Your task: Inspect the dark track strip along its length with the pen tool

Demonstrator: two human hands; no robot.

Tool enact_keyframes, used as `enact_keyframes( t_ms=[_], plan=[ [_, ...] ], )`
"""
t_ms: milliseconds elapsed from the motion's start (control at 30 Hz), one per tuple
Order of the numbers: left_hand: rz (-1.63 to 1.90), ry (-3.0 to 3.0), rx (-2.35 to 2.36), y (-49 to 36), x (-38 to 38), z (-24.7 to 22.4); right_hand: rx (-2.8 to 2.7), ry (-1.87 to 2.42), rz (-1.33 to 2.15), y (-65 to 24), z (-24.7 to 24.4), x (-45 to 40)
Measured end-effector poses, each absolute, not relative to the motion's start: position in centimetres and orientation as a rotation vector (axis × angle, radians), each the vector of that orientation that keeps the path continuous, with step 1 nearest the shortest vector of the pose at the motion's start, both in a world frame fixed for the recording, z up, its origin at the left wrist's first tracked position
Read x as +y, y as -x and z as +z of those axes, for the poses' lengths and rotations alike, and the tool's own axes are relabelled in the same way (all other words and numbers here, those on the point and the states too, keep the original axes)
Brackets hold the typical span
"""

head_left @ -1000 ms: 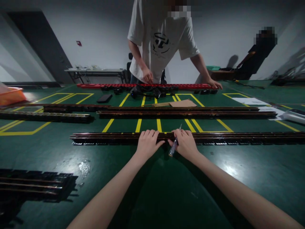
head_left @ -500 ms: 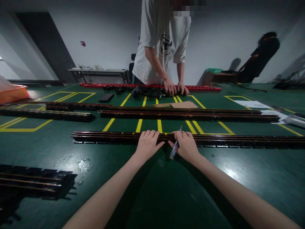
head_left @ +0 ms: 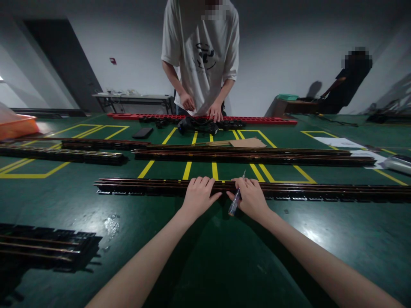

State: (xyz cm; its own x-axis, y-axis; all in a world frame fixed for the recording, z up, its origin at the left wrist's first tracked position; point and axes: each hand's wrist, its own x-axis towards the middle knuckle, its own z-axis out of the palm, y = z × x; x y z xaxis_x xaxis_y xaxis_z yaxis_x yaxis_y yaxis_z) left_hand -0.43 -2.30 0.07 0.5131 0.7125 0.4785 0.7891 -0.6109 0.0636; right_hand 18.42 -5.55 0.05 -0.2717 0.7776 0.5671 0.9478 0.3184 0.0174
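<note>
Nearest the person, well to the left of the left hand [head_left: 199, 194] and closer in than it, a dark slotted piece with copper-coloured strips [head_left: 48, 246] lies on the green table [head_left: 218, 265]. The long black rail [head_left: 138, 186] runs crosswise under both hands, reaching out past the left hand on one side and the right hand [head_left: 249, 197] on the other. The left hand is curled over it, fingers on the far edge and thumb on the near side. Just beside it, the right hand bends over the same rail in like manner and clasps a slim tool [head_left: 235, 203], its clear handle slanting down toward the person and its thin tip pointing away.

Beyond the hands, yellow lines [head_left: 215, 170] mark the table, and another set of dark rails [head_left: 250, 156] lies across them. Past those, a brown cardboard piece [head_left: 248, 142] sits ahead of the right hand, and a flat black object [head_left: 143, 133] farther out to the left of the left hand. Farthest on the table, a red slotted bar [head_left: 272, 120] stretches before a co-worker in a white shirt [head_left: 202, 55].
</note>
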Motion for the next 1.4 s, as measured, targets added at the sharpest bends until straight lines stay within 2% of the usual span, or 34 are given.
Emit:
enact_keyframes(
  t_ms=[1400],
  plan=[
    [-0.666,2.585,-1.306,0.34,-2.46,0.49,-2.116,1.445,-0.56,-18.76,-0.42,-5.24]
  ],
)
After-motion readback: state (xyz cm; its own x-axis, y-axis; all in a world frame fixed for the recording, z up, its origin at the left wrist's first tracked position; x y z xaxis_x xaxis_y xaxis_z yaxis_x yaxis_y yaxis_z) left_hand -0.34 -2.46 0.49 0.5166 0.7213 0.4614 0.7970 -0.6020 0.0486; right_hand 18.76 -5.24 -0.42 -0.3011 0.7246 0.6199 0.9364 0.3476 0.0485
